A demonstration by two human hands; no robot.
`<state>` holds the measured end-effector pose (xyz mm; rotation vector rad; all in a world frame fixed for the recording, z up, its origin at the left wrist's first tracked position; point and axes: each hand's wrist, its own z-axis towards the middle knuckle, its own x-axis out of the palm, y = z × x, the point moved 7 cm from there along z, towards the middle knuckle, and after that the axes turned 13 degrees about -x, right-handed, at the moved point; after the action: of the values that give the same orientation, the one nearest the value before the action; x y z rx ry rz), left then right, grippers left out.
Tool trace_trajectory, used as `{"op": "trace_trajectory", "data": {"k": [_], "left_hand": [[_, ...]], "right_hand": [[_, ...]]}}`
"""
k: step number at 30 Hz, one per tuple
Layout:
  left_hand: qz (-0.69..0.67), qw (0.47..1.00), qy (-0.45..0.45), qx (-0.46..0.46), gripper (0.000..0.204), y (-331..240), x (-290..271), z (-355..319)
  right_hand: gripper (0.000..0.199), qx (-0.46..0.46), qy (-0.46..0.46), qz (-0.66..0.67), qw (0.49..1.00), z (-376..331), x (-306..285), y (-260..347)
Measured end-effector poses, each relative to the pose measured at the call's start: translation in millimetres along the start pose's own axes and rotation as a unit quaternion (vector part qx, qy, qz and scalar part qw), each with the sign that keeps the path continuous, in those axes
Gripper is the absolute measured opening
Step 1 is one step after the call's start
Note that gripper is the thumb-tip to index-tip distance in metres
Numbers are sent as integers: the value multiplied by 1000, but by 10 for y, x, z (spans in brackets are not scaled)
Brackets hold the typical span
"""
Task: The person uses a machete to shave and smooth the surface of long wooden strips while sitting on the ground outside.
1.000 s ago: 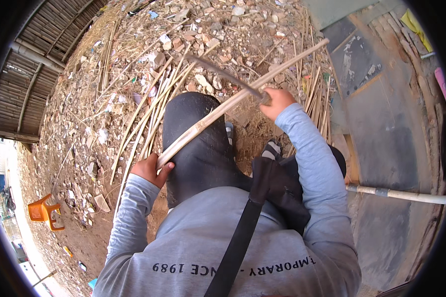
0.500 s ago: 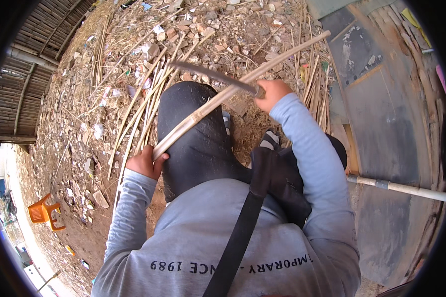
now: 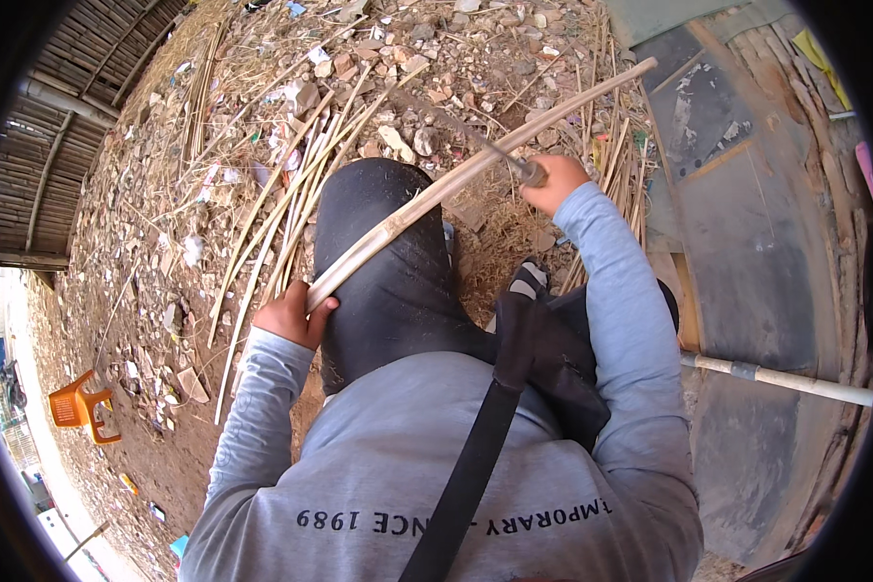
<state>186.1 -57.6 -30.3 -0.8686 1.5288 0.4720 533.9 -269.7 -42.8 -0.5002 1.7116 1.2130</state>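
Observation:
A long pale bamboo strip (image 3: 412,209) slants across my bent knee, its far end up toward the right. My left hand (image 3: 294,313) is closed around its near end, beside my thigh. In my right hand (image 3: 556,182) is the handle of a long-bladed knife (image 3: 510,158), gripped near the strip's far half. The blade points up and left, crosses the strip and is smeared by motion, so whether it touches the strip I cannot tell.
Several cut bamboo strips (image 3: 286,209) lie on the rubble at my left, with more slats (image 3: 623,165) at the right. Dark sheet panels (image 3: 747,262) and a pale pole (image 3: 795,380) flank my right side. An orange plastic chair (image 3: 80,405) stands far left.
My right hand has moved a little to the right with the knife, and the blade now looks foreshortened. The bamboo strip and my left hand have shifted slightly right.

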Motion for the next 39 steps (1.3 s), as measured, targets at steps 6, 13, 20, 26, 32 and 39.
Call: {"op": "trace_trajectory", "data": {"k": [6, 13, 20, 26, 32, 39], "left_hand": [[7, 1000, 13, -5, 42, 45, -37, -54], [7, 1000, -6, 26, 43, 31, -41, 24], [9, 1000, 8, -9, 41, 106, 23, -43], [9, 1000, 3, 6, 42, -18, -27, 13], [29, 1000, 11, -1, 43, 35, -60, -28], [37, 999, -26, 20, 42, -82, -156, 14]], "right_hand": [[35, 71, -39, -15, 997, 1, -85, 11], [30, -2, 42, 42, 998, 59, 91, -86], [27, -79, -25, -29, 996, 6, -64, 483], [26, 71, -20, 41, 996, 12, -33, -305], [32, 21, -19, -5, 1000, -1, -67, 103], [28, 58, -6, 18, 998, 46, 98, -215]]}}
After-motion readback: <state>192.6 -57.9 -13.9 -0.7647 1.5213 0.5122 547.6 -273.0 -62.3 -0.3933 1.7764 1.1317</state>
